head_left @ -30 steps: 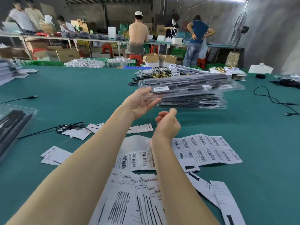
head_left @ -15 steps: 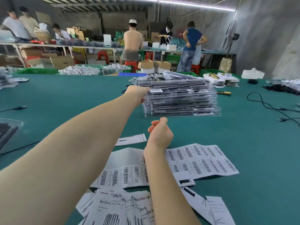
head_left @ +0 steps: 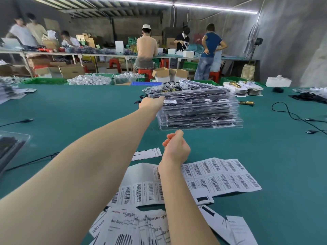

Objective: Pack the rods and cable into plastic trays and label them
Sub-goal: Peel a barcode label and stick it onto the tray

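A stack of clear plastic trays point(head_left: 200, 112) packed with black rods sits mid-table on the green cloth. Its top tray point(head_left: 198, 98) carries a small white barcode label point(head_left: 169, 101) near its left end. My left hand point(head_left: 150, 103) reaches far out and grips the left end of that top tray. My right hand point(head_left: 176, 147) hovers closer to me, in front of the stack, fingers curled with nothing seen in them. Sheets of barcode labels point(head_left: 219, 174) and printed paper inserts point(head_left: 141, 225) lie under my forearms.
A part-filled clear tray point(head_left: 10, 147) sits at the left edge. Black cables point(head_left: 292, 114) lie at the right, another cable point(head_left: 19, 122) at the left. Behind the stack are bagged parts point(head_left: 159, 89) and more trays. Several people work at benches beyond the table.
My left hand carried the top tray forward and set it down on the stack, keeping hold of its left end. My right hand stayed curled in front.
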